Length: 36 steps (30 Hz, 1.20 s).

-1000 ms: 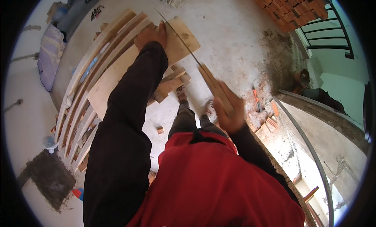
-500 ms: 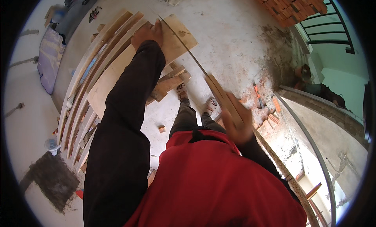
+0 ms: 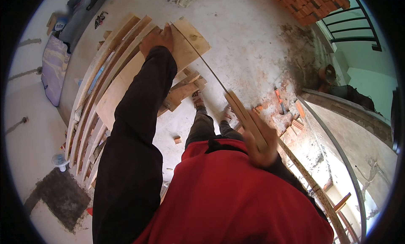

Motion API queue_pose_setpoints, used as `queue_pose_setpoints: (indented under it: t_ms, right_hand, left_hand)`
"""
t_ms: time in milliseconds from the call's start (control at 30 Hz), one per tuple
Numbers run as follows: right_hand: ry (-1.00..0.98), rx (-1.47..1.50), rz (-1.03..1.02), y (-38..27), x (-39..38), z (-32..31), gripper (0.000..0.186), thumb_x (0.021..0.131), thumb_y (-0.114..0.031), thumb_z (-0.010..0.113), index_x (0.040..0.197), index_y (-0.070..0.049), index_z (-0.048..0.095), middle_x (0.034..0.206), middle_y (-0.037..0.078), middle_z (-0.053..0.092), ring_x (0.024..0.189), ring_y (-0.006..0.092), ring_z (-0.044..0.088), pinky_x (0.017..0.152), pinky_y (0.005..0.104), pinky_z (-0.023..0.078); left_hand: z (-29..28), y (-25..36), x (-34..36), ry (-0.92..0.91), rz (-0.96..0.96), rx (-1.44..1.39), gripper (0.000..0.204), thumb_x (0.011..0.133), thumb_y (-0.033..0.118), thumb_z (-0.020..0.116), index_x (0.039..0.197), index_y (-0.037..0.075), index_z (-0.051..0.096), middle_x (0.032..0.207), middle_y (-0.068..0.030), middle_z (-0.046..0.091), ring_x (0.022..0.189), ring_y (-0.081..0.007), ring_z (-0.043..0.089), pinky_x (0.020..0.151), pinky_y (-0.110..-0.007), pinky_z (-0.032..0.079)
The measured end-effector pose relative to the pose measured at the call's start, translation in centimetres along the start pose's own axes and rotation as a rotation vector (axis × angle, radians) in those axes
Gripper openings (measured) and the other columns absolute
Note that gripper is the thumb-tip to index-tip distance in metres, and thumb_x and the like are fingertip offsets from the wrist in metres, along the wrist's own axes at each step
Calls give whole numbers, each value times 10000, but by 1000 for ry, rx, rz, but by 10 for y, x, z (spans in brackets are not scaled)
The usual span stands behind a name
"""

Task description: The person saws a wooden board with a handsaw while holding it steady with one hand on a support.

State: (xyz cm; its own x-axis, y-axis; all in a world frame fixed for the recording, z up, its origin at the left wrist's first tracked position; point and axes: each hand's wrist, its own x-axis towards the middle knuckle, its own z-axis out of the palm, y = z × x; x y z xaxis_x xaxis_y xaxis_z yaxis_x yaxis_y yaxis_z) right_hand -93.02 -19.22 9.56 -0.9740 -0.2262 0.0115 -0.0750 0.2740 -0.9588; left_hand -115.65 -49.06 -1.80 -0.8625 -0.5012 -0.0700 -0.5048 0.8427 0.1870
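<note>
A pale wooden board (image 3: pixel 188 42) lies slanted over a stack of long planks at my left. My left hand (image 3: pixel 157 41) grips the board near its far end, its fingers bent over the wood. The thin blade of a handsaw (image 3: pixel 210 70) crosses the board just right of that hand. My right hand (image 3: pixel 261 140), slightly blurred, is closed round the saw's wooden handle (image 3: pixel 244 114) near my waist. The blade's far tip lies beside the left fingers. Whether its teeth have cut into the board cannot be made out.
Long planks (image 3: pixel 90 103) run along my left. Short timber blocks (image 3: pixel 180 96) sit under the board, close to my feet. A hammer (image 3: pixel 279 100) and broken bricks (image 3: pixel 294 127) lie at right, near a curved rail (image 3: pixel 337 153). Stacked bricks (image 3: pixel 312 6) stand far right.
My right hand has drawn the saw back toward me, down and to the right. The left hand stays on the board. The whole view has shifted slightly.
</note>
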Motion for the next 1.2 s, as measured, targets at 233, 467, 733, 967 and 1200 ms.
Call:
queue_pose_setpoints:
  t_ms: [233, 467, 733, 967, 1200]
  right_hand:
    - [26, -40, -7, 28, 99, 56, 366, 909, -90, 647, 1216, 88, 560, 942, 219, 678, 766, 372, 690, 653, 374, 565]
    - [-125, -34, 111, -18, -9, -17, 462, 926, -49, 595, 1350, 104, 489, 1081, 238, 696, 942, 200, 710, 805, 355, 559]
    - [59, -113, -93, 34, 96, 54, 380, 933, -174, 604, 1256, 21, 560, 982, 272, 649, 781, 377, 669, 669, 409, 535]
    - [-62, -21, 41, -14, -12, -12, 504, 905, -71, 612, 1372, 69, 485, 993, 193, 703, 854, 254, 719, 774, 341, 561]
    - [100, -31, -95, 36, 80, 51, 416, 938, -154, 608, 1312, 12, 538, 819, 212, 655, 695, 373, 679, 614, 387, 538]
  left_hand:
    - [0, 13, -1, 12, 49, -22, 638, 932, 650, 423, 1243, 168, 700, 1209, -163, 690, 1171, -334, 631, 1016, -457, 463]
    - [2, 1, -1, 46, -12, 9, 582, 941, 617, 439, 1193, 178, 728, 1126, -121, 727, 1121, -295, 661, 990, -437, 461]
    - [0, 16, -4, 16, 55, -3, 612, 944, 618, 434, 1245, 152, 692, 1210, -163, 689, 1168, -335, 632, 1019, -444, 464]
    - [3, 1, 2, 16, -2, 18, 628, 940, 638, 424, 1190, 145, 721, 1145, -144, 715, 1129, -317, 652, 990, -442, 465]
    - [2, 18, 0, -13, 23, 64, 628, 955, 623, 407, 1207, 139, 717, 1113, -138, 727, 1107, -304, 664, 981, -438, 463]
